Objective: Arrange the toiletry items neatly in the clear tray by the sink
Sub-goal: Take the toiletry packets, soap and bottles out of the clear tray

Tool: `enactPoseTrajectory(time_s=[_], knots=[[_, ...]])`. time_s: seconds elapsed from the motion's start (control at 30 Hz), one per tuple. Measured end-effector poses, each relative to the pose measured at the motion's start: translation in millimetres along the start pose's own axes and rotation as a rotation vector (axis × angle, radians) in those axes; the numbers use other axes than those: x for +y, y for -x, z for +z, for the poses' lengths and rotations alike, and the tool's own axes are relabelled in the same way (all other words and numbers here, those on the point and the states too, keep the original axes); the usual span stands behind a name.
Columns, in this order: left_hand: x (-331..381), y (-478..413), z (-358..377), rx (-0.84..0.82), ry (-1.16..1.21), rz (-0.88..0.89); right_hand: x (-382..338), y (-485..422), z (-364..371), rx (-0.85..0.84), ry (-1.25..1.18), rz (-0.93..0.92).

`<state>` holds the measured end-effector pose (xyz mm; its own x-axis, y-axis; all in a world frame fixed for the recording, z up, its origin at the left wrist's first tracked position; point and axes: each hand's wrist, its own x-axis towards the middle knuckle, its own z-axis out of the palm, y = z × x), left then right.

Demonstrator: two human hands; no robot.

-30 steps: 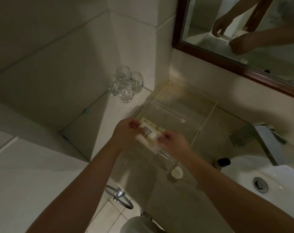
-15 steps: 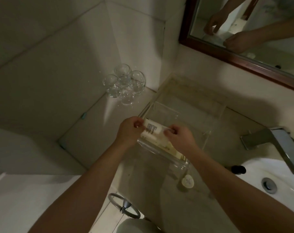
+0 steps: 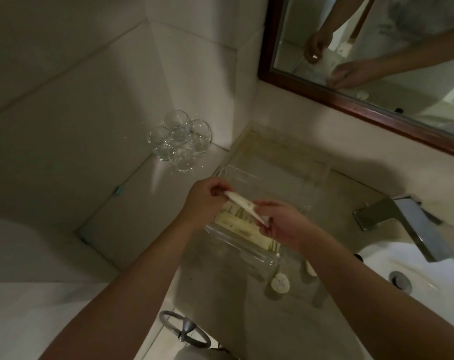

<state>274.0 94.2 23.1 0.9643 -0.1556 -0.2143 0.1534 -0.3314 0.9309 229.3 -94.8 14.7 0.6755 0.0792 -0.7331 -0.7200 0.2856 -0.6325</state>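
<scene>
A left hand (image 3: 207,197) and a right hand (image 3: 283,226) hold a flat white packet (image 3: 242,203) over the clear tray (image 3: 242,253) on the tabletop (image 3: 220,294), left of the sink (image 3: 434,279). The fingers of each hand pinch one end. Cream packets (image 3: 237,226) lie in the tray's near part.

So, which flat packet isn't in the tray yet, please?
The white packet pinched between left hand and right hand; the others lie in the tray.

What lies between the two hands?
A flat white packet: the left hand and the right hand each pinch one end, above the clear tray. Head view.
</scene>
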Motion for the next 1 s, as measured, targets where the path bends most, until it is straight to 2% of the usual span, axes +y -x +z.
enactPoseTrajectory(time_s=[0.13, 0.23, 0.4, 0.6, 0.77, 0.87, 1.0], knots=[[-10.6, -3.6, 6.2, 0.011, 0.123, -0.128, 5.5, -6.9, -7.1, 0.267, 0.179, -0.135], [-15.3, -8.0, 8.1, 0.005, 0.138, -0.168, 1.6, -15.5, -7.6, 0.382, 0.343, -0.229], [-16.1, -13.9, 2.5, 0.04, 0.094, -0.166, 4.2, -31.5, -1.1, 0.386, 0.423, -0.322], [-23.5, -20.5, 3.9, -0.012, -0.213, 0.047, 4.2, -49.1, 9.8, 0.428, 0.387, -0.303], [-30.8, -27.8, -2.6, 0.019, -0.144, -0.017, 4.9, -52.8, 12.4, 0.427, 0.403, -0.348], [-29.7, -30.4, -1.5, -0.016, -0.118, -0.082, 13.2, -49.0, 8.2, 0.435, 0.422, -0.359], [-31.4, -34.2, 7.3, -0.013, -0.191, -0.083, 19.0, -48.2, 8.0, 0.447, 0.576, -0.367]])
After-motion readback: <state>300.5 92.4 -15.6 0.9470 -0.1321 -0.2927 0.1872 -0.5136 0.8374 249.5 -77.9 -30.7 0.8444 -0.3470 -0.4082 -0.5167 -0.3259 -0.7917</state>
